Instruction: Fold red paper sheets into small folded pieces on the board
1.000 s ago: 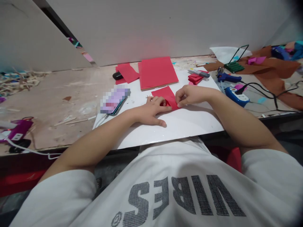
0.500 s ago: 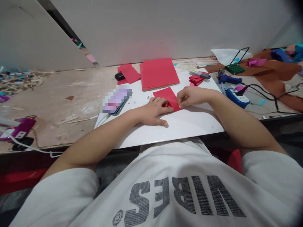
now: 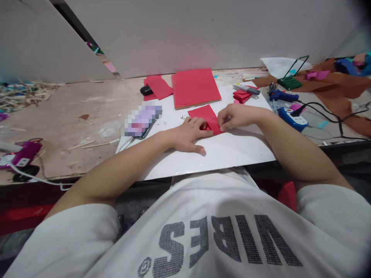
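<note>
A small red paper sheet (image 3: 207, 112) lies on the white board (image 3: 185, 162) in front of me. My left hand (image 3: 189, 135) rests on its left part, thumb apart from the other fingers, which lie partly bent over the paper. At the sheet's lower right corner, my right hand (image 3: 230, 117) pinches the edge between thumb and fingers. The fingers cover part of the near edge, so I cannot tell how it is folded there.
Behind the sheet lies a stack of large red paper (image 3: 197, 88). A phone (image 3: 143, 119) is at left. At right are a grey cutter (image 3: 246, 89) on folded red pieces (image 3: 241, 96), a blue glue gun (image 3: 282, 95) and a blue power socket (image 3: 292, 119) with black cable.
Both hands stay on the red paper in nearly the same pose. The view has shifted very slightly.
</note>
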`<state>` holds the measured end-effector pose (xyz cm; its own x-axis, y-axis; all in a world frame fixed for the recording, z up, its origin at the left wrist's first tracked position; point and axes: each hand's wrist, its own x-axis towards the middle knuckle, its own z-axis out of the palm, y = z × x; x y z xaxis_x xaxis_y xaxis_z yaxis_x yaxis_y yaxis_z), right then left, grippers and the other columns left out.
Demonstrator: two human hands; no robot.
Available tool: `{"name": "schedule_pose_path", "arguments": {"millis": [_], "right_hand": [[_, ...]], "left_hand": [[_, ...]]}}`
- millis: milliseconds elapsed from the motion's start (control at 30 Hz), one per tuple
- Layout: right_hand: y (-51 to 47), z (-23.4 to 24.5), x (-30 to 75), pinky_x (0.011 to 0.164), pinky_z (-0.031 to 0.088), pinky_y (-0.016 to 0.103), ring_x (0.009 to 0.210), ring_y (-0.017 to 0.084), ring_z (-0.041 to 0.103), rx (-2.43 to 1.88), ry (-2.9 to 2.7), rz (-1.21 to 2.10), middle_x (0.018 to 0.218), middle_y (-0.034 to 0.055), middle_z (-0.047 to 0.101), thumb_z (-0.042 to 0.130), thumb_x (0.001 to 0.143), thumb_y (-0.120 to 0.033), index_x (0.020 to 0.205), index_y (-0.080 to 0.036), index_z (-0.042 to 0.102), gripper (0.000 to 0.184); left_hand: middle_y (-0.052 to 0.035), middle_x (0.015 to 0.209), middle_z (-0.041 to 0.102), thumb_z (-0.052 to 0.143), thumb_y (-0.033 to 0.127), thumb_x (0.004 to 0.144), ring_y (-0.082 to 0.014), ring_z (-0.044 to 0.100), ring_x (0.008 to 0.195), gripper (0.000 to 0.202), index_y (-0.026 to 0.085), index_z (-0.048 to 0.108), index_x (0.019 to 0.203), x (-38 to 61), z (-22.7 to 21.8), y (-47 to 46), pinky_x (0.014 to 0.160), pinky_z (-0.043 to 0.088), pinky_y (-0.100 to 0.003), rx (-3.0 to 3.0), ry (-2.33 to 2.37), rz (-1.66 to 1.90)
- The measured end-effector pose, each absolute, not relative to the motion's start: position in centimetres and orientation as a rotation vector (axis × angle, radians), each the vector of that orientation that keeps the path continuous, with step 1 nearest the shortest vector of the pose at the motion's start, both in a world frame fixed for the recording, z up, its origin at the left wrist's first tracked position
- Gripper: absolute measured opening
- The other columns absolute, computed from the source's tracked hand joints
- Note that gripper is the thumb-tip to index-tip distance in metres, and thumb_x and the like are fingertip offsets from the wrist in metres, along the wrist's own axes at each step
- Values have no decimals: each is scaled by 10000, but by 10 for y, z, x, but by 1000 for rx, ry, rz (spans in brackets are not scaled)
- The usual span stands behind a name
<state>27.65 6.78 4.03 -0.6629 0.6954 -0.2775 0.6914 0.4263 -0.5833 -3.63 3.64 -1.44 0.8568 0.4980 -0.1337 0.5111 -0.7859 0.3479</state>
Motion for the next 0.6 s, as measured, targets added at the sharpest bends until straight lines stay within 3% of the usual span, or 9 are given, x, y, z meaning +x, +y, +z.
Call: {"name": "schedule_pose_path", "arguments": {"millis": [133,267,333,433,500,600], "right_hand": [[68,39,276,891,535,406,967,270,756,-1307,-2663,1065,1007,57,884,996,879,-590,917,-256,890,353],[68,38,276,882,526,408,958,266,746,-1310,-2669,1051,1007,60,882,985,897,-597,908,-257,883,355],[69,37,276,874,521,412,946,266,743,-1306,-2674,1029,994,59,877,979,903,-569,909,-257,886,325],[69,36,276,866,527,420,942,275,754,-1297,-2659,1041,998,64,881,997,899,-556,915,-258,889,317],[69,36,277,857,532,423,930,275,751,-1291,-2644,1068,985,64,880,1009,897,-574,908,-258,885,340],[69,36,277,839,533,420,902,269,740,-1302,-2637,1084,932,54,861,1016,888,-582,889,-259,873,354]], "left_hand": [[-244,1591,659,610,1192,963,-536,542,1468,1194,358,780,1801,-36,-11,36,1367,367,-763,2685,756,-41],[-253,1590,693,663,1116,1016,-525,611,1441,1086,340,816,1760,-41,-2,35,1304,466,-693,2724,732,-23],[-242,1572,729,700,979,1098,-499,659,1421,900,330,862,1700,-45,1,36,1264,521,-639,2746,722,25],[-203,1546,796,663,638,1219,-428,727,1399,561,318,928,1595,-49,2,39,1218,583,-551,2739,731,144],[-182,1529,837,641,465,1213,-386,772,1372,479,301,960,1530,-51,-1,43,1175,616,-505,2709,748,221],[-167,1465,892,657,375,1177,-355,831,1299,416,274,996,1396,-50,-6,46,1105,645,-470,2697,772,322]]}}
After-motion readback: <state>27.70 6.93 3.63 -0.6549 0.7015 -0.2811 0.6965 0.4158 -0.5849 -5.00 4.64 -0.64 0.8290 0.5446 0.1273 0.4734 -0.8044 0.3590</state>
